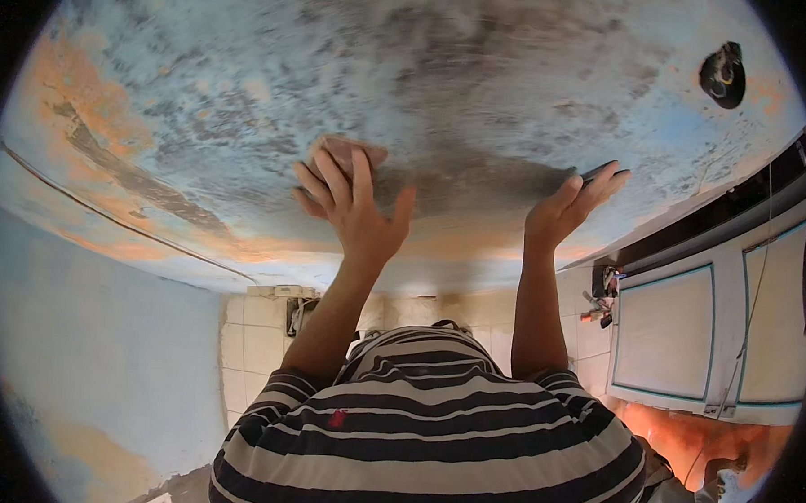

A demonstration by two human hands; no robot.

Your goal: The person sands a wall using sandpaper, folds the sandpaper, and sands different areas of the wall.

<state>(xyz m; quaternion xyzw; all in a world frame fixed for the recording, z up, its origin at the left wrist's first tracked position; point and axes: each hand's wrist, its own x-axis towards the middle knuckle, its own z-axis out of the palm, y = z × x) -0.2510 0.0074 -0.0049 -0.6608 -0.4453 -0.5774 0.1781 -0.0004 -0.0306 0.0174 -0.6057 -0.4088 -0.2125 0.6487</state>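
Above me rises a patchy wall [482, 84] with worn light-blue paint, grey-brown smears and orange areas. My left hand [356, 200] presses a small brownish-pink piece of sandpaper [340, 147] against it, the fingers spread over the sheet and the thumb held apart. To the right, my right hand [558, 211] is raised at the wall with its fingers pointing up and right. A thin dark flat piece [597, 174] shows between that hand and the wall; its kind cannot be made out.
An open black electrical box [723, 77] with wires sits in the wall at upper right. A cable [125, 221] runs along the left side. White door panels [665, 326] stand at right, small tools [598, 305] near them. Another person [689, 498] shows at lower right.
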